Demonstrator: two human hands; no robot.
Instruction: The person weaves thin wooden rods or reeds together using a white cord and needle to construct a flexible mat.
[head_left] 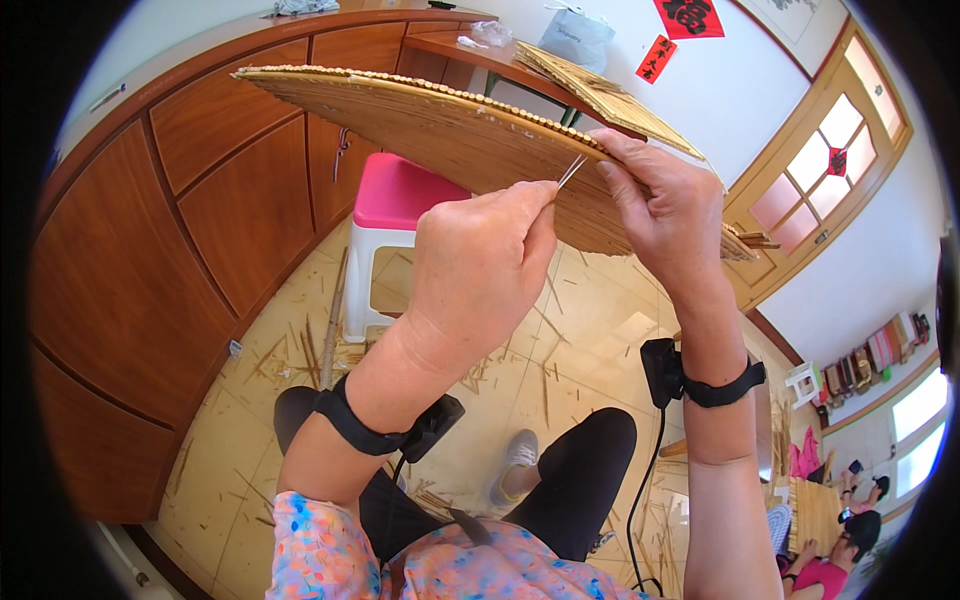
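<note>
My left hand is closed on some thin pale strands, perhaps cord, which run up to the lower edge of a woven reed panel held tilted across the upper middle of the view. My right hand grips that panel's edge at the right, thumb on the near face and fingers over the top. The panel has a ridged edge of small bundled ends and a flat brown face. Both wrists wear black straps with small boxes and cables. My knees and one shoe show below.
A pink-and-white stool stands behind the panel beside wooden cabinets. Another reed panel leans on a table at the back. Reed scraps litter the tiled floor. A door is at the right; other people sit at lower right.
</note>
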